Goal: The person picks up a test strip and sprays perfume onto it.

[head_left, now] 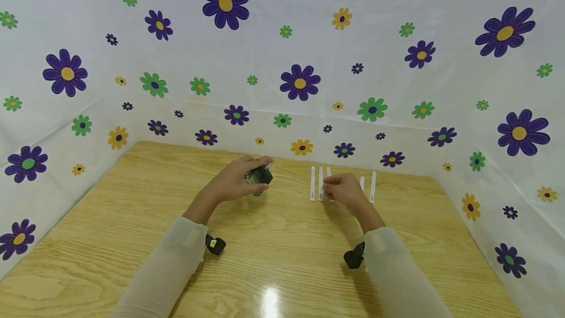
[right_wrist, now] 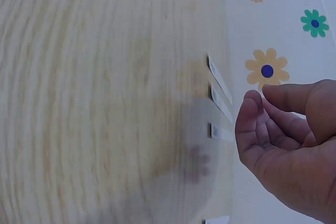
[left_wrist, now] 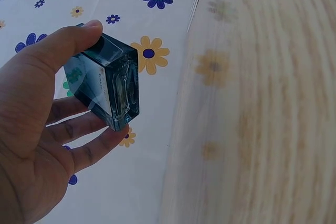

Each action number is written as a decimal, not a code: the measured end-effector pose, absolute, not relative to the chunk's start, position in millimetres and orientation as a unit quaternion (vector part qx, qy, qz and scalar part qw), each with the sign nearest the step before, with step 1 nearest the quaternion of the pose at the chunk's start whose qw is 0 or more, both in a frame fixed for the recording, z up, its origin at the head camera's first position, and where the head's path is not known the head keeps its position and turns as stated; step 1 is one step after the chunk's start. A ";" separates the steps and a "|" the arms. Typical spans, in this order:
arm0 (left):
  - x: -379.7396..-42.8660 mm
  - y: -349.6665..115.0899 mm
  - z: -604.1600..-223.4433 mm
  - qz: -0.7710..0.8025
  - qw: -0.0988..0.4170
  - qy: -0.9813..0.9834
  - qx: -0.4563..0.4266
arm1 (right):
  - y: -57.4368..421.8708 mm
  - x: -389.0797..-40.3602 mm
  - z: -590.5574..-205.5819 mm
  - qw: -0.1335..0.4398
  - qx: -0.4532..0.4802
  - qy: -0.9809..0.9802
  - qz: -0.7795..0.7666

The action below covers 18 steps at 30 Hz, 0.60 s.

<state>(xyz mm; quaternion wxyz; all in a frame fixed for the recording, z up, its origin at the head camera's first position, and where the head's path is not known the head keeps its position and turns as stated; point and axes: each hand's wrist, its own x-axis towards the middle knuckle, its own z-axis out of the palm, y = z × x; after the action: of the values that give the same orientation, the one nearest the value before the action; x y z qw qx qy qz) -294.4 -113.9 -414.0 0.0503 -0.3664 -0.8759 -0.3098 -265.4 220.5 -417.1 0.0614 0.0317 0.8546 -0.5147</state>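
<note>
My left hand (head_left: 231, 180) grips a dark teal glass perfume bottle (left_wrist: 122, 85) above the back of the table, thumb on one side and fingers on the other. In the left wrist view the bottle is tilted, and a pale label shows on its face. Over a row of white paper strips (head_left: 312, 183) is my right hand (head_left: 346, 191), its fingers loosely bent. The right wrist view shows its thumb and forefinger tips close together with nothing visible between them. The hand partly hides some strips from the head camera; another strip (head_left: 372, 187) lies at the row's right end.
The wooden table (head_left: 282, 239) meets a white flowered cloth (head_left: 265, 131) behind and at both sides. Small black wrist cameras (head_left: 216, 246) sit below each forearm, close over the tabletop.
</note>
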 end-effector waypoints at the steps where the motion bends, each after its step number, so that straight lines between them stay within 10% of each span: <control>1: -294.5 -113.9 -414.0 -0.309 0.051 -0.876 -0.366 | 222.9 -264.8 -415.8 0.058 0.028 0.855 -0.515; 18: -293.3 -114.7 -412.3 -0.317 0.053 -0.876 -0.360 | 274.9 -259.9 -406.4 0.036 0.046 0.884 -0.463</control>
<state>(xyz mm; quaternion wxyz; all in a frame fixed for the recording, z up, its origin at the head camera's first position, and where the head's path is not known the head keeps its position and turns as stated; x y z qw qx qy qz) -293.3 -114.7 -412.3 0.0527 -0.3604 -0.8759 -0.3165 -259.9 274.9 -406.4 0.0359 0.0463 0.8842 -0.4634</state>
